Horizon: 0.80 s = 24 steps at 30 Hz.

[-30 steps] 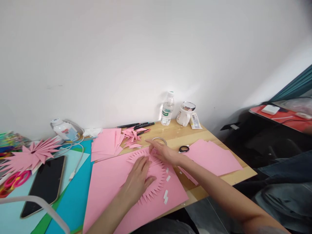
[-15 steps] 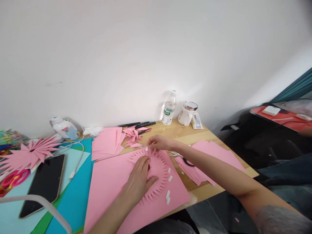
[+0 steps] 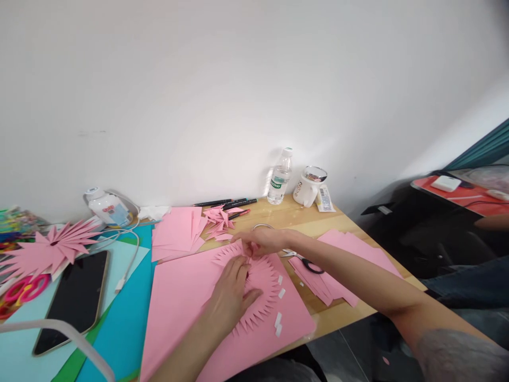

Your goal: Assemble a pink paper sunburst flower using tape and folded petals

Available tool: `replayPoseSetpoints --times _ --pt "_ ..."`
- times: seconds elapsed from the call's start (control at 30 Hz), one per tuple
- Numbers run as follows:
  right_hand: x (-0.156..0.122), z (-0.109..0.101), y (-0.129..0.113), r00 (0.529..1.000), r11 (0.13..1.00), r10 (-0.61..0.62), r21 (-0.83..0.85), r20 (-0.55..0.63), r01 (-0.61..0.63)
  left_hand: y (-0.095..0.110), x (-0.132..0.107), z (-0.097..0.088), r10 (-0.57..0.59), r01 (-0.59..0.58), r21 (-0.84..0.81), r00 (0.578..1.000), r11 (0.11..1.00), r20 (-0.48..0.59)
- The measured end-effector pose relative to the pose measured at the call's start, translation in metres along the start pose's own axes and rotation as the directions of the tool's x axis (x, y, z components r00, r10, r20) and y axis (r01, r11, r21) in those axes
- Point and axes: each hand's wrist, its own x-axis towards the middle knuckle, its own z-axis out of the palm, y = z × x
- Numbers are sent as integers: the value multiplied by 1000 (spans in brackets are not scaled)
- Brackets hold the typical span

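A round pink paper flower [image 3: 264,294] with pointed folded edges lies on a large pink sheet [image 3: 178,313]. My left hand [image 3: 230,289] rests flat on the flower's left and middle, thumb spread from the fingers, pressing on it. At the flower's upper edge is my right hand [image 3: 260,241], its fingertips pinched together and pointing down to the paper. Whatever sits between those fingertips is hidden. Several small white strips [image 3: 282,293] lie on the sheet to the right of the flower.
Scissors [image 3: 310,264] lie by pink paper strips [image 3: 314,284] on the right. Behind stand a water bottle [image 3: 280,178] and a white mug [image 3: 308,187]. Pens [image 3: 238,204] and pink scraps [image 3: 218,220] lie at the back. A phone [image 3: 73,302] and another paper flower [image 3: 53,244] are at left.
My right hand has moved down and inward onto the flower's upper edge. The white strip seen at its fingertips is now out of sight. My left hand keeps its place on the flower.
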Motion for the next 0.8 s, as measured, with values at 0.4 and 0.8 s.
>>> replayPoseSetpoints --times 0.4,0.8 --pt "3 1 9 996 977 -76 205 52 64 2 2 -3 23 -22 -36 1000 999 20" --pt "4 4 7 996 940 77 336 -39 -59 0 2 -1 57 -58 -27 998 998 -34"
